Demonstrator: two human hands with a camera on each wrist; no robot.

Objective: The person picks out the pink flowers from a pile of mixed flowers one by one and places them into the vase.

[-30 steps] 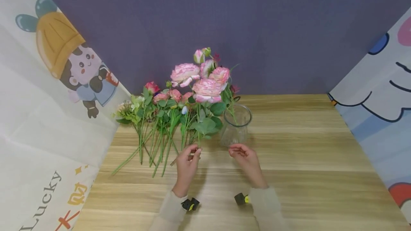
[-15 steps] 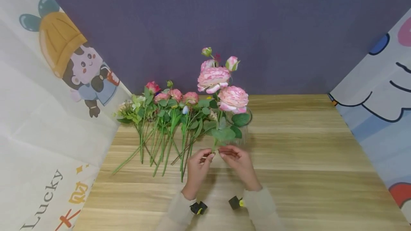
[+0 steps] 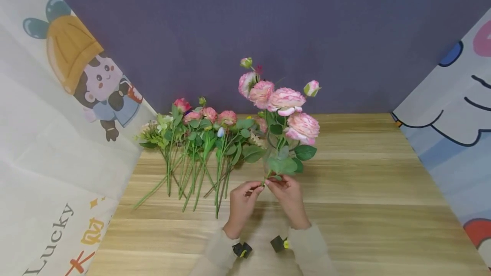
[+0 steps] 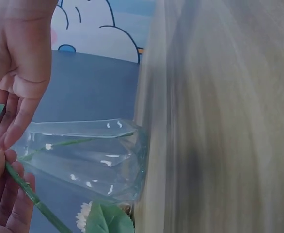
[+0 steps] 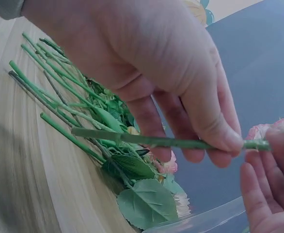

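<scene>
Pink blooms make the flower spray (image 3: 285,110) top-heavy on its thin, stiff stem, held upright just near of the glass vase (image 3: 270,163). Both the left hand (image 3: 242,201) and right hand (image 3: 288,194) pinch the stem's bare lower end, probably the safest hold, below the soft leaves.

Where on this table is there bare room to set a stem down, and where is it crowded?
Bare wood lies right of the glass vase, out to the right cartoon sheet, and along the near table edge. It is crowded left of the vase, where the loose flowers lie, and in front of it, where both hands pinch the pink flower spray.
</scene>
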